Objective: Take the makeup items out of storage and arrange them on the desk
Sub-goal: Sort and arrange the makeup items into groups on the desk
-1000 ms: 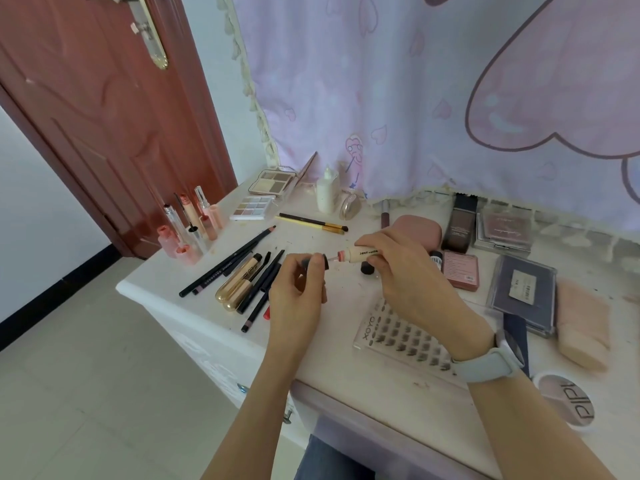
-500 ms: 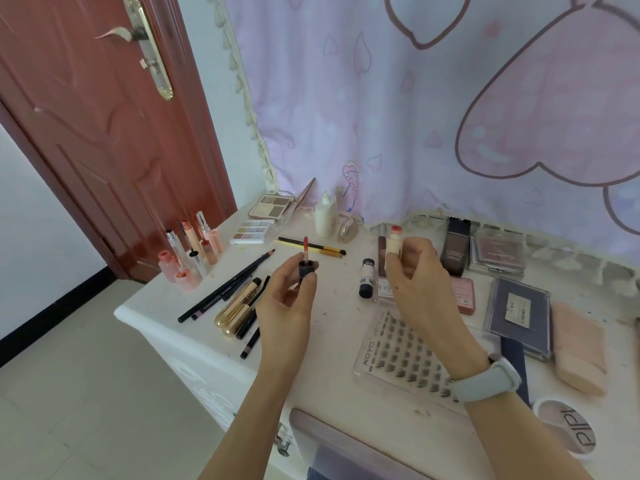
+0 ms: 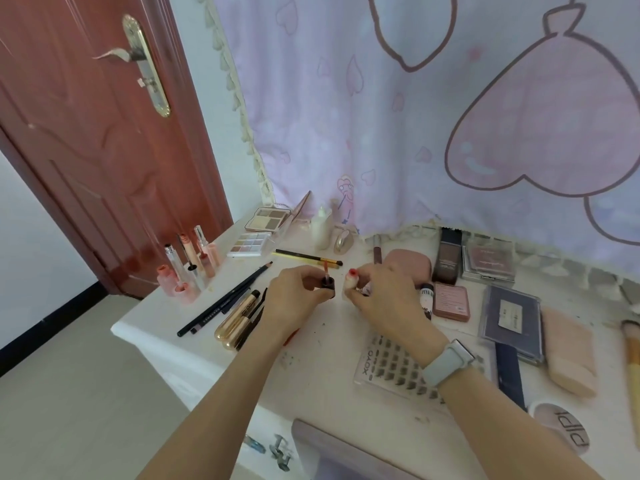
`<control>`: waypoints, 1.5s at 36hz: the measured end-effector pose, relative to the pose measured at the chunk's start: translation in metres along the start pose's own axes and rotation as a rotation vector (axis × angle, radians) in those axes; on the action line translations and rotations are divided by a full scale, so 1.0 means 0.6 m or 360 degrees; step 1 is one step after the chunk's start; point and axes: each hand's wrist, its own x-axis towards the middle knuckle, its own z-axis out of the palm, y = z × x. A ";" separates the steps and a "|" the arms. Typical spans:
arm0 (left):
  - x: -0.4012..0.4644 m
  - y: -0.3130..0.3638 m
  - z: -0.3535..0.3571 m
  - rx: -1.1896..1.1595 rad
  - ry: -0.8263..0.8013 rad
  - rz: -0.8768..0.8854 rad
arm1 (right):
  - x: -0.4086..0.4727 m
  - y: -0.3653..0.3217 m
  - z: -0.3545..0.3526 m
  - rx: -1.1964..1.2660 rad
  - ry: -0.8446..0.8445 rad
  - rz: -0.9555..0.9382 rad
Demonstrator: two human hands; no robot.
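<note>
My left hand (image 3: 294,294) pinches a dark cap (image 3: 327,282) whose pink-tipped applicator wand (image 3: 325,266) points up. My right hand (image 3: 382,296) grips the small pale lip gloss tube (image 3: 349,284), its red open mouth facing up, a few centimetres right of the cap. Both are held just above the white desk (image 3: 322,344). Black pencils (image 3: 225,299) and gold tubes (image 3: 237,315) lie to the left of my left hand. A clear lash tray (image 3: 388,363) lies under my right wrist.
Pink lip tubes (image 3: 188,268) stand at the left edge beside eyeshadow palettes (image 3: 266,218). Compacts, a dark foundation bottle (image 3: 447,258), a purple case (image 3: 510,320) and a peach tube (image 3: 568,351) fill the right side. A curtain (image 3: 433,116) hangs behind; a door (image 3: 86,133) stands left.
The cap with its wand came off the tube and was raised, then both hands lowered toward the desk and drew closer together. The camera tilted up.
</note>
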 end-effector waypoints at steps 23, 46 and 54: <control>-0.049 -0.006 0.014 0.0423 0.0173 0.0146 | 0.011 0.042 -0.024 -0.0441 -0.0389 -0.0040; -0.120 -0.020 0.068 0.0622 0.0115 0.0588 | -0.022 -0.006 -0.074 0.1199 0.0275 0.0413; -0.126 -0.021 0.064 0.0464 0.0128 0.0526 | -0.086 -0.032 -0.115 0.2966 -0.0001 0.1144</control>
